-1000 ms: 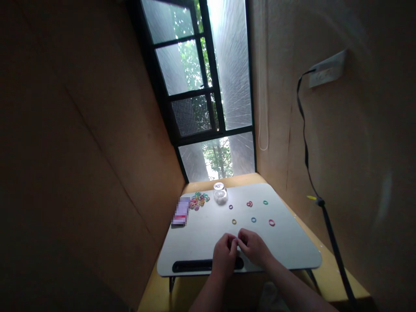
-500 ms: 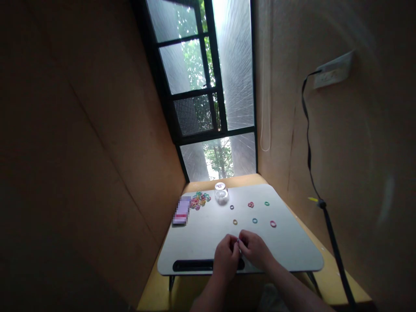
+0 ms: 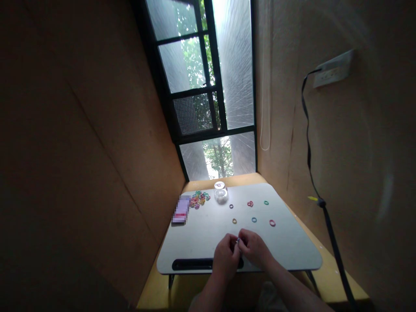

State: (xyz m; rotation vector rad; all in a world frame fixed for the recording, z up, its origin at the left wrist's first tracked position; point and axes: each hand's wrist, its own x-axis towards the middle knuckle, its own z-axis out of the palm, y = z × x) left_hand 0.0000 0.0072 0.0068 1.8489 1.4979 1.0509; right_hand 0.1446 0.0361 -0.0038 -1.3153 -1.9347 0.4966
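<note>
A bluish-white piece (image 3: 238, 240) now shows between left hand (image 3: 225, 256), at its one o'clock, and right hand (image 3: 255, 248), at its ten; a second earlier, only dark pinkish tones showed there. The view has turned slightly, carrying the outlet (image 3: 334, 70), at two o'clock, toward three.

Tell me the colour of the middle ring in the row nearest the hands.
Blue: that ring shows best in the head view.
</note>
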